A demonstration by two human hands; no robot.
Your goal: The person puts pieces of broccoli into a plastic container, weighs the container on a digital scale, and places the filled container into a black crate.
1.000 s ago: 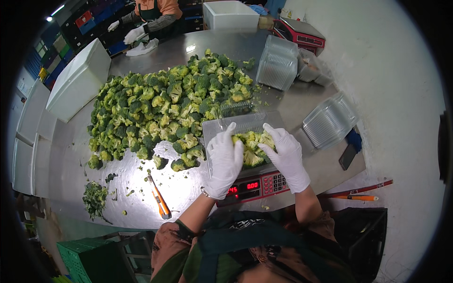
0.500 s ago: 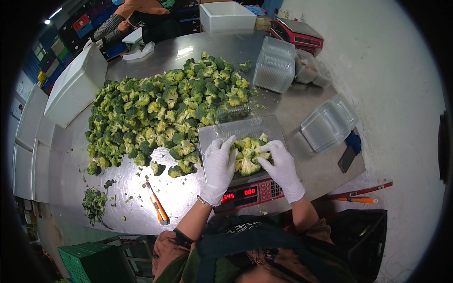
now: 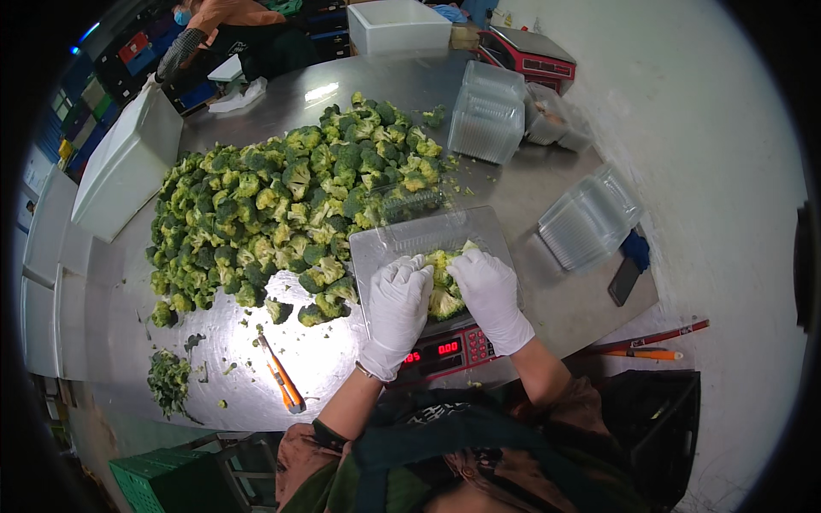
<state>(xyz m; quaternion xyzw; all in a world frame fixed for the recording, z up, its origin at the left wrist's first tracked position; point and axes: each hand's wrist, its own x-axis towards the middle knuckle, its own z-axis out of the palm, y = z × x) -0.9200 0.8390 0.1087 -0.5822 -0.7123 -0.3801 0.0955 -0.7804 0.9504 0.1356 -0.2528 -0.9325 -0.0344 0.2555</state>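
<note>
Green and pale broccoli florets [image 3: 445, 301] fill a clear plastic clamshell box that sits on the steel platform of a red digital scale [image 3: 432, 353]. The box's clear lid [image 3: 410, 202] stands folded back on the far side. My left hand [image 3: 397, 301], in a white glove, is closed with curled fingers at the box's left side; what lies under its fingertips is hidden. My gloved right hand [image 3: 487, 291] reaches over the right side, its bent fingers closed on florets. A large heap of broccoli florets [image 3: 265, 197] spreads over the steel table to the left.
Stacks of clear boxes [image 3: 487, 111] and clear trays [image 3: 590, 218] stand right. A phone [image 3: 623, 281] lies at the right edge. An orange utility knife [image 3: 280, 374] and trimmings [image 3: 168, 382] lie left. Beyond are white foam boxes [image 3: 128, 158], a second scale [image 3: 530, 56] and another person [image 3: 244, 34].
My right hand has moved left and inward over the florets, covering more of them. The fingers of my left hand have curled inward. The whole view has shifted slightly.
</note>
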